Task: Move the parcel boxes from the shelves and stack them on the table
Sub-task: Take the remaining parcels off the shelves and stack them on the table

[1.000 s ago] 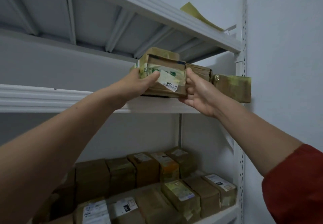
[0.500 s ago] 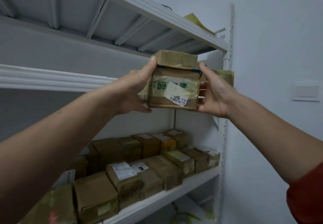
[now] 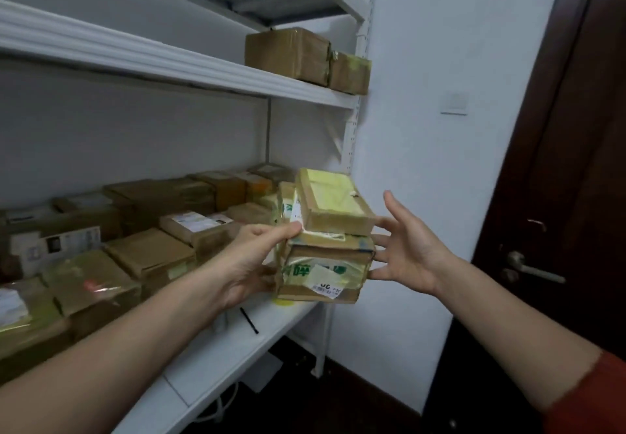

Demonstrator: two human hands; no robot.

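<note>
Two stacked parcels are held in the air, in front of the right end of the lower shelf (image 3: 237,342) and near the white upright of the rack. The larger parcel box (image 3: 325,271), wrapped in tape with green print and a white label on its near face, is gripped at its left side by the left hand (image 3: 249,264), whose thumb is laid across the box's top left edge while the fingers are curled beneath and behind it. A smaller flat box (image 3: 333,203) with a yellowish top is carried on the larger one, tilted and turned slightly askew. The right hand (image 3: 411,254) is held wide, its fingers straight and spread, with the fingertips set against the right side of the stack. Many brown parcels (image 3: 152,254) are packed in rows on the lower shelf, to the left and behind, and a thin black stick (image 3: 249,320) is seen lying on its bare near part. On the upper shelf (image 3: 135,57), two more boxes (image 3: 288,52) are left side by side at the far right end. A wall switch (image 3: 454,103) and a dark door (image 3: 576,162) with a lever handle (image 3: 531,269) are seen to the right.
</note>
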